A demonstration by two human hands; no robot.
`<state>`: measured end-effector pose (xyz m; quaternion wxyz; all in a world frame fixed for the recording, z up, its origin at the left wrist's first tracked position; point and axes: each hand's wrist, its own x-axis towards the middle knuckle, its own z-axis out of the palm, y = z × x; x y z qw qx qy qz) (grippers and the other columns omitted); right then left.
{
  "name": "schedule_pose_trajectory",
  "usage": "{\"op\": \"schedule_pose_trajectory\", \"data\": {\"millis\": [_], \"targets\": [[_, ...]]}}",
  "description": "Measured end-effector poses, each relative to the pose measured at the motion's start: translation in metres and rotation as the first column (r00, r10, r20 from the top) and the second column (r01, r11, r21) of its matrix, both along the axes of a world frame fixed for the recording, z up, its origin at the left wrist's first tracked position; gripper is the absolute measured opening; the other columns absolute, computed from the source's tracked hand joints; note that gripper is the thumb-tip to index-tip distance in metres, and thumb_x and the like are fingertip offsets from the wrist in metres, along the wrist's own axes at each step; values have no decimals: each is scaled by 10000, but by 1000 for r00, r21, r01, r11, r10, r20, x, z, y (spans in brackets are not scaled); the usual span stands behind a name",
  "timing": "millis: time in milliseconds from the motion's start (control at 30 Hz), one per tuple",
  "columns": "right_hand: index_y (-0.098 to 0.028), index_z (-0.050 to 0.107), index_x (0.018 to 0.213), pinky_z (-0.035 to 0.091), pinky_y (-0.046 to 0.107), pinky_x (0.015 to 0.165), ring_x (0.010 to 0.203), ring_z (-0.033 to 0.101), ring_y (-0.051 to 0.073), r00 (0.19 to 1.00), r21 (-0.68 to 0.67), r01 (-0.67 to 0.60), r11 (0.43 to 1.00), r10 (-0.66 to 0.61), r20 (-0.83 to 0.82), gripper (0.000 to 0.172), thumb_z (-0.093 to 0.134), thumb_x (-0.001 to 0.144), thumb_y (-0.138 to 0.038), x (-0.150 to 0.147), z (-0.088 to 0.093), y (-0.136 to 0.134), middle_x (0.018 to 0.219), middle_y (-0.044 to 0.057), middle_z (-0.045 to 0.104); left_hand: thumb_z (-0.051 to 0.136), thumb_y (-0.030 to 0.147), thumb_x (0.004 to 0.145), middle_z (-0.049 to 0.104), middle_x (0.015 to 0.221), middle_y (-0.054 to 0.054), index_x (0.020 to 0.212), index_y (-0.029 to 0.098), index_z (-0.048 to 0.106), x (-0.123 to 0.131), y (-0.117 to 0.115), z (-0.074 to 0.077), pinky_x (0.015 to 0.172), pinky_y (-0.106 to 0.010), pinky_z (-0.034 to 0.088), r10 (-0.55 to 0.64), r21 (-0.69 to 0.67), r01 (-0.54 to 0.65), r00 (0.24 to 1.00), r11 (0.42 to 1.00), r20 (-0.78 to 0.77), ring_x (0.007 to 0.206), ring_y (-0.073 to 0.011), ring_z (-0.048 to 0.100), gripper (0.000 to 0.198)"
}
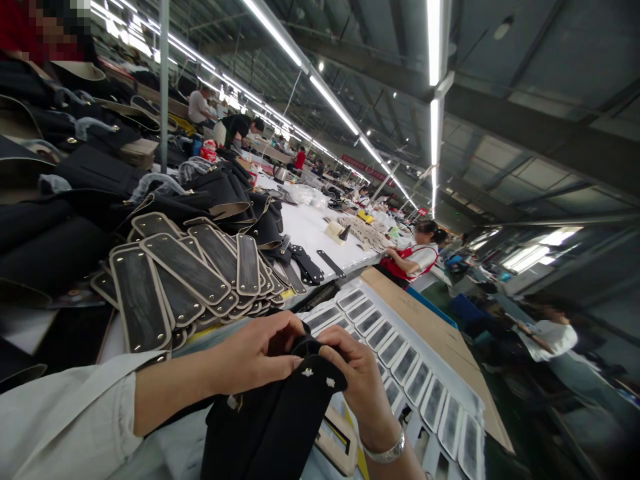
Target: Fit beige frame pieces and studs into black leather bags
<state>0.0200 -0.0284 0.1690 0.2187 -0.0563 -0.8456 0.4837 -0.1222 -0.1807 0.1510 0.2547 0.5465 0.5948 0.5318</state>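
Both hands grip a black bag piece (265, 427) with a rounded end that carries two bright metal fittings (319, 377). My left hand (255, 353) is closed on its upper edge, with thumb and fingers pinching near a dark curled part. My right hand (357, 373) is closed on the rounded end from the other side, thumb on top. Another small metal piece (234, 402) shows on the black material below my left wrist. A beige frame-like part (343, 437) lies under my right hand. The fingertips are partly hidden by the material.
A pile of dark, beige-edged panels with studs (185, 270) lies beyond my left arm. Black bags (100, 173) are heaped at the left. Rows of small panels (420, 373) lie at the right beside a cardboard sheet (425, 333). A co-worker in red (410, 260) sits farther along.
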Motion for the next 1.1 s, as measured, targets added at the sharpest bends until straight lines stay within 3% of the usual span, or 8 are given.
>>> {"op": "schedule_pose_trajectory", "data": {"millis": [167, 500, 733, 1100], "targets": [[-187, 636, 784, 406, 272, 692, 743, 522, 146, 1000, -2, 6, 1000, -6, -11, 167, 577, 867, -319, 0, 1, 1, 790, 19, 550, 595, 371, 785, 514, 703, 25, 817, 167, 567, 10, 0, 7, 566, -219, 363, 156, -46, -156, 988, 987, 14, 652, -121, 466, 208], [-197, 630, 793, 396, 269, 687, 746, 519, 138, 1000, 42, 6, 999, -6, -14, 142, 579, 870, -305, 2, 0, 2, 793, 9, 542, 587, 298, 750, 510, 619, 33, 716, 133, 615, 11, 0, 23, 520, -194, 324, 140, -137, -123, 983, 983, 121, 588, -95, 435, 171], [-197, 633, 798, 398, 267, 671, 733, 522, 133, 999, 60, -19, 998, 21, -37, 126, 579, 870, -286, 5, 5, -5, 789, 7, 545, 592, 303, 730, 501, 596, 40, 736, 131, 625, 8, -1, 19, 501, -193, 303, 87, -130, -63, 978, 989, 188, 568, -90, 423, 175], [-193, 623, 806, 409, 258, 685, 750, 531, 127, 999, 149, -17, 989, 23, -38, 102, 569, 878, -242, 3, 9, -12, 808, 11, 553, 539, 245, 702, 472, 566, 48, 708, 146, 605, 15, 0, 18, 465, -196, 283, 155, -124, -141, 982, 982, 110, 537, -88, 398, 119]]}}
